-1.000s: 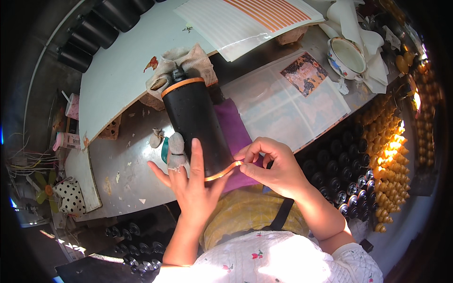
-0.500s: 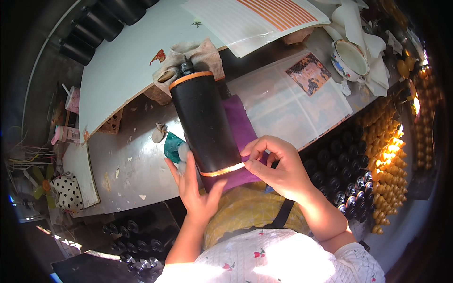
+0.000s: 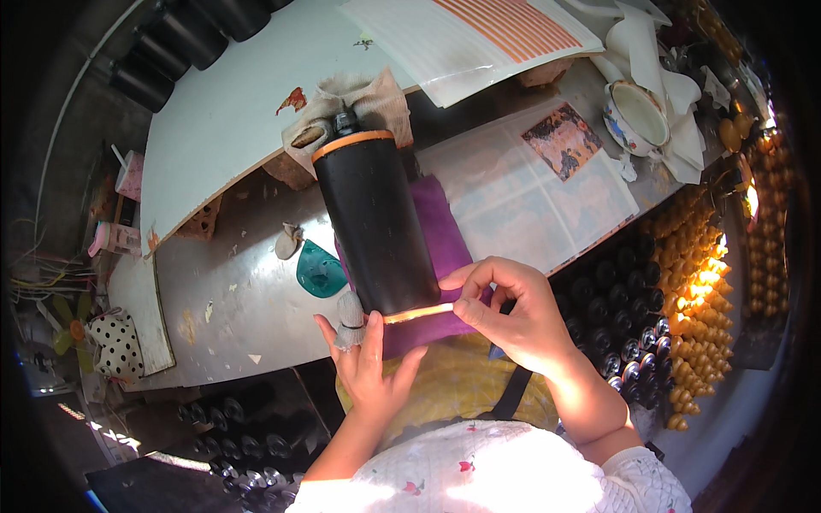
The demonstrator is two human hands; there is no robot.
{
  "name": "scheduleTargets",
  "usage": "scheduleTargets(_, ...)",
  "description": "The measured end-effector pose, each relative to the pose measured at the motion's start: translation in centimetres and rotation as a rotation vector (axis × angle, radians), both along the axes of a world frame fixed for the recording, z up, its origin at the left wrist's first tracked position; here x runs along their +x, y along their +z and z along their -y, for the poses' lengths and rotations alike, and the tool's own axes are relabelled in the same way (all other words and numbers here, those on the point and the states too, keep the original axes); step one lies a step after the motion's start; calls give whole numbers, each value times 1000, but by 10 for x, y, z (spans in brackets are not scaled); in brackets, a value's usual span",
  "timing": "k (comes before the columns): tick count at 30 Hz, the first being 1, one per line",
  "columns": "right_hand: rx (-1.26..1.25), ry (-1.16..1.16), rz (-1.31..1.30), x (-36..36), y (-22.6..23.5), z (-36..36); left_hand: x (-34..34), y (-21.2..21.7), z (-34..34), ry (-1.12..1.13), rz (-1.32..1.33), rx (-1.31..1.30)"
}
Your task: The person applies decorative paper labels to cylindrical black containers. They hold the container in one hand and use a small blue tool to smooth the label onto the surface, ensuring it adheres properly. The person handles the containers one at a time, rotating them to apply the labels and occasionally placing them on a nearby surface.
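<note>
A black cylinder (image 3: 376,227) lies lengthwise on a purple cloth (image 3: 443,218), with an orange band (image 3: 352,144) round its far end. Across its near end runs a shiny orange strip (image 3: 421,313). My right hand (image 3: 517,312) pinches the right end of that strip between thumb and forefinger. Beside the cylinder's near left edge is my left hand (image 3: 369,372), fingers spread, with a fingertip by the strip's left part; whether it touches is unclear. One of its fingers wears a grey cloth finger cover (image 3: 350,321).
A teal dish (image 3: 321,274) lies left of the cylinder. Beyond it, a beige rag (image 3: 385,94) edges a pale board (image 3: 231,111). Striped orange sheets (image 3: 505,34), translucent sheets (image 3: 505,205) and an enamel bowl (image 3: 637,118) lie to the right. Stacked golden pieces (image 3: 697,316) stand past the table edge.
My left hand has drawn back toward me from the teal dish, down to the cylinder's near left edge. My right hand keeps its pinch on the strip. The whole view has shifted slightly.
</note>
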State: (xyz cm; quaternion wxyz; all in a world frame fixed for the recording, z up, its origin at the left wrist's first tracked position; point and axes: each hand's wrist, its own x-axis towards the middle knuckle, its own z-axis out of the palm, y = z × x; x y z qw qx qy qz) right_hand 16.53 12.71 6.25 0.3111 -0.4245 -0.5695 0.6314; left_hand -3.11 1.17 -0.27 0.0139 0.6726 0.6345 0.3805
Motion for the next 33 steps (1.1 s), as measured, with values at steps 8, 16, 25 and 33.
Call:
scheduleTargets(8, -31, -13, -48, -1, -5, -1, 0, -1, -3, -13, -28, 23)
scheduleTargets(16, 8, 14, -31, -1, -7, -2, 19, 2, 3, 18, 14, -117)
scheduleTargets(25, -33, -7, -66, -3, -10, -3, 15, -11, 12, 15, 101, -150)
scheduleTargets(33, -44, -9, -75, -2, -12, -4, 18, 1, 11, 81, -181, -210)
